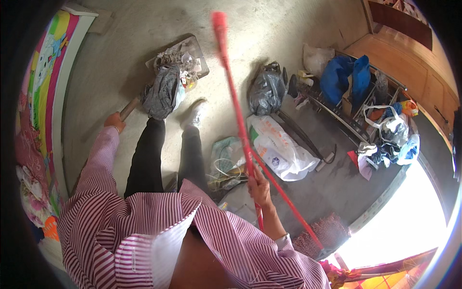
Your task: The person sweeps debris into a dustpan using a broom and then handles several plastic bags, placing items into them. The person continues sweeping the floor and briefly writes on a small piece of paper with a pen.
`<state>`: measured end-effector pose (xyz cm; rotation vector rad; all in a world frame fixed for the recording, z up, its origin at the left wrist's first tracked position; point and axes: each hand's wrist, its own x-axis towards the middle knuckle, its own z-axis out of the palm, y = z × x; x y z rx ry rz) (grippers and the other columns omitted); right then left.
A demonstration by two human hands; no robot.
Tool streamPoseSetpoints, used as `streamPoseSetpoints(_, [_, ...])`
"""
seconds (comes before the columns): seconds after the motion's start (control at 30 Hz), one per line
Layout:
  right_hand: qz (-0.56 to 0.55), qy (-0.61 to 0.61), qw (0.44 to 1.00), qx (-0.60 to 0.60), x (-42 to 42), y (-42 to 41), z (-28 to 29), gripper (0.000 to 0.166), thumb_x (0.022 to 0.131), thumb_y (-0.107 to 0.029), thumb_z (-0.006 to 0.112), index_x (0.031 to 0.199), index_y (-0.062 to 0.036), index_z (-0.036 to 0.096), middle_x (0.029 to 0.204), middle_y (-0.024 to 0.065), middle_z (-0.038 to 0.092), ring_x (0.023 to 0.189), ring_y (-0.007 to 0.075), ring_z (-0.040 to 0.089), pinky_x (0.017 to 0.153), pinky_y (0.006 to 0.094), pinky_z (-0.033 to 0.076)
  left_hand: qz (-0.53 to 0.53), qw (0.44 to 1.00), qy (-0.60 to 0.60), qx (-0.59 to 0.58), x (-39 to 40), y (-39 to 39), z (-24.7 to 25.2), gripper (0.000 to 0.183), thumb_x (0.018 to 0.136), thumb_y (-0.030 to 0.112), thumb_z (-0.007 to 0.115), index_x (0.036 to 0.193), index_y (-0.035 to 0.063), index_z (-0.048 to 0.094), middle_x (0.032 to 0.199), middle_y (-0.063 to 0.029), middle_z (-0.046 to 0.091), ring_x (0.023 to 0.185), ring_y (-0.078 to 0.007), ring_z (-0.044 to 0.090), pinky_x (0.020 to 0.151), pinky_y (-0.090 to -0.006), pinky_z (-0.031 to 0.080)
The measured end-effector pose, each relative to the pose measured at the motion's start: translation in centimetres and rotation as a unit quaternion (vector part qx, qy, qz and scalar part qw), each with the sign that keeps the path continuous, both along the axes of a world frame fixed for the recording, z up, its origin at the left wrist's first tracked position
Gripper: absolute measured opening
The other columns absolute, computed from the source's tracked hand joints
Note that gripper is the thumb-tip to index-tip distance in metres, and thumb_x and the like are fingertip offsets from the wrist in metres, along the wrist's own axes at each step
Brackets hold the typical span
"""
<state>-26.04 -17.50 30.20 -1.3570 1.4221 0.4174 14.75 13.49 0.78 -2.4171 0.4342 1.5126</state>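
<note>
My left hand [114, 122] is closed around the handle [129, 109] of a dustpan [203, 65]. Grey dust and mixed litter [177, 59] lie in the pan, and a black plastic bag [160, 92] hangs over its near side and hides part of it. My right hand [259, 186] grips a long red pole [234, 97], blurred at its far end. A second red pole [288, 197] slants down right to a pinkish mop head [323, 229]; whether my right hand also touches this pole I cannot tell.
Right of my feet lie a filled black bag [267, 88], a white printed plastic bag [281, 148] and a greenish bag with cables [227, 155]. Farther right, a metal rack [339, 117] holds blue bags and clothes. A bed with colourful bedding [47, 90] stands left.
</note>
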Motion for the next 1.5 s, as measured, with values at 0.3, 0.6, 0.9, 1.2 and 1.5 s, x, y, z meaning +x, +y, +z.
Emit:
streamPoseSetpoints(0.3, [-0.176,-0.050,0.980,0.071,1.8,2.4,-2.8,0.050,0.092,-0.012,0.048,0.140,-0.0040,0.036,0.060,-0.0002,0.045,0.052,0.0057,0.044,0.045,0.0215,0.037,-0.003,1.000,-0.018,-0.002,-0.1,0.4,-1.0,0.036,0.079,0.017,0.065,0.111,0.0022,0.055,0.103,-0.0184,0.063,0.098,-0.0323,0.061,0.086,-0.0410,0.050])
streamPoseSetpoints(0.6, [-0.177,0.065,0.982,0.017,-5.8,7.5,-1.5,0.052,0.095,-0.013,0.047,0.144,-0.0133,0.029,0.058,-0.0012,0.044,0.042,0.0056,0.040,0.038,0.0211,0.034,-0.043,0.999,-0.012,0.008,0.1,0.4,-1.6,0.036,0.081,0.017,0.063,0.114,0.0042,0.054,0.103,-0.0182,0.063,0.099,-0.0326,0.061,0.085,-0.0414,0.050])
streamPoseSetpoints(0.9, [-0.193,0.088,0.976,0.056,-9.1,7.8,1.8,0.052,0.095,-0.014,0.047,0.144,-0.0166,0.030,0.058,-0.0007,0.044,0.041,0.0057,0.038,0.037,0.0207,0.032,-0.040,0.998,-0.046,-0.029,-0.4,1.5,-1.7,0.036,0.077,0.019,0.069,0.107,0.0033,0.056,0.102,-0.0174,0.063,0.096,-0.0327,0.061,0.083,-0.0413,0.050])
streamPoseSetpoints(1.2, [-0.225,-0.048,0.966,0.120,-5.3,5.4,-1.6,0.053,0.096,-0.016,0.050,0.144,-0.0135,0.030,0.060,-0.0022,0.044,0.045,0.0049,0.040,0.039,0.0204,0.033,-0.041,0.998,-0.046,-0.019,0.1,1.1,0.8,0.034,0.076,0.020,0.070,0.102,0.0028,0.058,0.095,-0.0166,0.064,0.092,-0.0312,0.063,0.080,-0.0403,0.050])
streamPoseSetpoints(1.5, [0.076,-0.008,0.987,-0.144,6.1,-4.9,-6.9,0.051,0.087,-0.004,0.046,0.137,-0.0047,0.041,0.077,0.0031,0.055,0.062,0.0101,0.048,0.058,0.0240,0.042,-0.047,0.999,0.016,0.014,3.6,-0.5,-4.3,0.033,0.078,0.021,0.067,0.106,0.0059,0.058,0.100,-0.0158,0.064,0.095,-0.0302,0.063,0.083,-0.0405,0.050])
